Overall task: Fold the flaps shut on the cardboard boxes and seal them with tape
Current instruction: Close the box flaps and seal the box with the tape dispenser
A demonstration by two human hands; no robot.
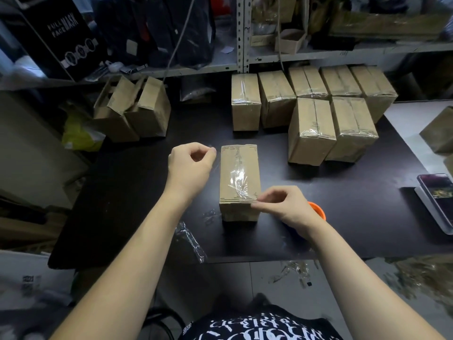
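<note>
A small cardboard box (239,182) stands in the middle of the black table (343,204), flaps folded shut. Glossy clear tape (239,179) lies along its top seam. My left hand (190,165) hovers just left of the box's far end, thumb and forefinger pinched on what looks like a thin clear tape strip. My right hand (285,207) is at the box's near right corner, fingertips pinching the tape at the top edge. An orange tape roll (318,212) sits partly hidden behind my right hand.
Several taped boxes (311,131) are grouped at the back right. Two open boxes (132,111) stand at the back left under a shelf (242,33). A phone on a tray (436,192) lies at the right. Crumpled tape scraps (190,239) lie near the front edge.
</note>
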